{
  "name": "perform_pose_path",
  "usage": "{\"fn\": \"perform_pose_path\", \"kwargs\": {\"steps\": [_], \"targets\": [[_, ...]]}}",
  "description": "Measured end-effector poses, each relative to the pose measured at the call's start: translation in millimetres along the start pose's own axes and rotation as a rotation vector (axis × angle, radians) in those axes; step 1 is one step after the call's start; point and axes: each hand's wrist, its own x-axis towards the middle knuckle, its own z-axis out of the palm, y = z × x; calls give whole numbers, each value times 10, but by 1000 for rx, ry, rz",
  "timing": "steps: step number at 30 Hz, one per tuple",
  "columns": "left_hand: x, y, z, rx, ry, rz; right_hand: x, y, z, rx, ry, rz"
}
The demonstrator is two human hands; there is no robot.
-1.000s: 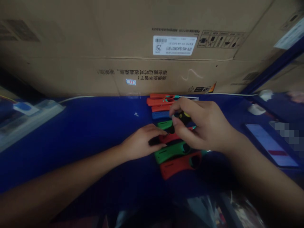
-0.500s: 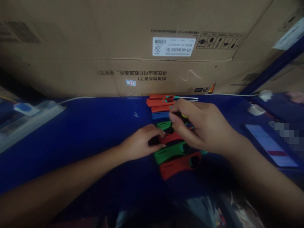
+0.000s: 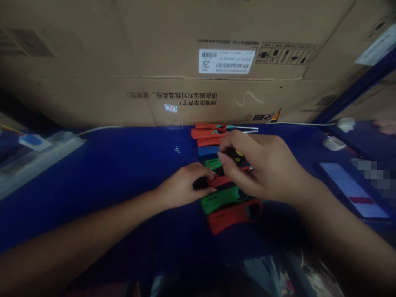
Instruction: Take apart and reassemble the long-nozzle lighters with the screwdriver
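Note:
A row of flat plastic shells, red, blue and green, lies on the blue table (image 3: pixel 117 173). My left hand (image 3: pixel 182 185) pinches the end of a red shell (image 3: pixel 221 180) in the middle of the row. My right hand (image 3: pixel 262 169) is closed round a screwdriver with a black and yellow handle (image 3: pixel 236 154), held over that red shell. A green shell (image 3: pixel 221 198) and another red shell (image 3: pixel 232 215) lie nearer to me. Red shells (image 3: pixel 208 133) and a blue shell (image 3: pixel 208 150) lie farther away.
A large cardboard box (image 3: pixel 185 62) stands along the back of the table. A clear tray with a blue item (image 3: pixel 34 142) sits at the left. A phone (image 3: pixel 352 187) lies at the right, with white plugs (image 3: pixel 334 142) behind it. A white cable (image 3: pixel 99 128) runs along the box.
My right hand has shifted slightly left with the screwdriver and turned its grip a little. The left hand and the shells stay where they were.

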Motion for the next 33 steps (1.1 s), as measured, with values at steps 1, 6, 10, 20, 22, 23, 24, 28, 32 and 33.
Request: {"fn": "perform_pose_path", "kwargs": {"steps": [1, 6, 10, 20, 22, 23, 24, 28, 32, 33], "targets": [[1, 0, -1, -4, -2, 2, 1, -2, 1, 10, -3, -5], [5, -3, -3, 3, 3, -9, 3, -3, 20, -4, 17, 17], [2, -5, -1, -1, -1, -10, 2, 5, 32, -9, 8, -6], [5, 8, -5, -17, 18, 3, -8, -5, 7, 33, -5, 34], [5, 7, -2, -12, 16, -6, -10, -4, 0, 46, -12, 46], [4, 5, 0, -12, 14, -9, -11, -3, -3, 59, -16, 41], [4, 3, 2, -15, 15, -6, -13, -2, -4, 69, -17, 36], [1, -7, 3, -15, 28, 3, -17, -5, -2, 67, 2, 27], [-1, -5, -5, -32, 30, 27, -16, -9, 8, 78, -11, -26], [-1, -3, -8, -32, 32, 29, -16, -8, 13, 69, -9, -21]]}}
